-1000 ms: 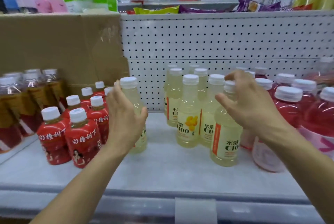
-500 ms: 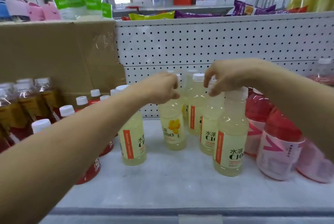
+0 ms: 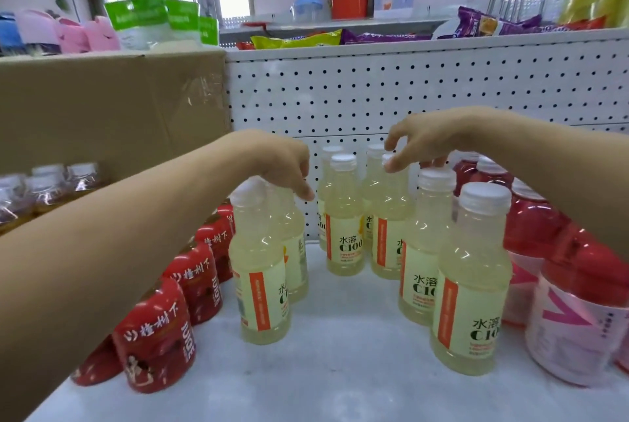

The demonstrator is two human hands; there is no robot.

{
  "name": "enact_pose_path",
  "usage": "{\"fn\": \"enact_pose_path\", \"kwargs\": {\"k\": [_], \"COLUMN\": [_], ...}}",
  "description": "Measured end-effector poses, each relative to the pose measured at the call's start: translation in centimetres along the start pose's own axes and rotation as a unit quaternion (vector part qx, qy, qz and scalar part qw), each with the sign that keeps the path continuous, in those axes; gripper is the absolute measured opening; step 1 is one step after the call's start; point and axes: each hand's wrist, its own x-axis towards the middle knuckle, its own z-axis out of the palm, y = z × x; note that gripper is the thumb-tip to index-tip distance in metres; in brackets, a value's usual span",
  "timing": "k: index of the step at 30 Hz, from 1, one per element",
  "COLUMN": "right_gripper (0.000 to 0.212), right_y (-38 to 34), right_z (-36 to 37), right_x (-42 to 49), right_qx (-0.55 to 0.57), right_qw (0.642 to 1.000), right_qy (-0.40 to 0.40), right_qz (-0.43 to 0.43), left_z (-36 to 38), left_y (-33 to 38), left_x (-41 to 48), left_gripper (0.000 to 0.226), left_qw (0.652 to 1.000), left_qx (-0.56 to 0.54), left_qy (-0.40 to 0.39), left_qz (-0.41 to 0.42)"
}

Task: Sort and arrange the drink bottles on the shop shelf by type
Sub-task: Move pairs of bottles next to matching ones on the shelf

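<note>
Yellow bottles point(image 3: 343, 227) beneath both hands | left grip point(image 3: 282, 166) loose, empty | right grip point(image 3: 420, 141) loose, empty

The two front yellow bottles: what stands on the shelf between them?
Nothing: in the head view the shelf is bare between the left front bottle and the right front bottle. More yellow bottles stand further back.

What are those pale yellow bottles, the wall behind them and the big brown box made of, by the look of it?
The pale yellow bottles look like clear glossy plastic: the drink shows through and highlights glint on them. The back wall seems to be white painted metal, with regular rows of punched holes. The brown box looks like matt cardboard, with shiny clear tape on it.
</note>
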Motion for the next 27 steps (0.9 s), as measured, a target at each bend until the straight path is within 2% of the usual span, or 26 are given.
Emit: {"fn": "enact_pose_path", "kwargs": {"k": [2,5,8,11,14,16,20,27], "right_gripper": [0.054,0.058,0.053,0.048,0.052,0.053,0.042,0.04], "right_y": [0.4,0.8,1.1,1.3,1.1,0.9,0.6,0.4], "right_z": [0.1,-0.3,-0.5,-0.2,0.3,0.6,0.8,1.0], "right_x": [1.0,2.3,3.6,5.0,6.3,7.2,8.3,8.9], "right_qx": [0.004,0.042,0.083,0.117,0.117,0.099,0.047,0.051], "right_qw": [1.0,0.998,0.995,0.993,0.993,0.995,0.999,0.998], "right_qy": [-0.008,0.048,0.049,0.001,-0.002,0.0,0.017,0.029], "right_qz": [0.006,0.021,0.022,0.012,0.014,0.012,-0.002,-0.028], "left_z": [-0.5,-1.0,-0.8,-0.7,-1.0,-1.0,-0.6,0.0], "left_y": [0.5,1.7,2.8,2.6,1.4,0.5,-0.7,-1.1], "left_x": [1.5,4.4,6.2,6.9,7.0,6.8,6.5,7.1], "left_gripper": [0.069,0.08,0.072,0.05,0.039,0.037,0.039,0.041], "left_qw": [0.998,0.993,0.991,0.991,0.989,0.988,0.985,0.98], "left_qx": [-0.029,-0.072,-0.099,-0.075,-0.085,-0.094,-0.123,-0.151], "left_qy": [0.047,0.069,0.007,0.014,-0.001,-0.008,0.005,0.016], "left_qz": [0.02,0.059,0.088,0.107,0.118,0.121,0.122,0.126]}}
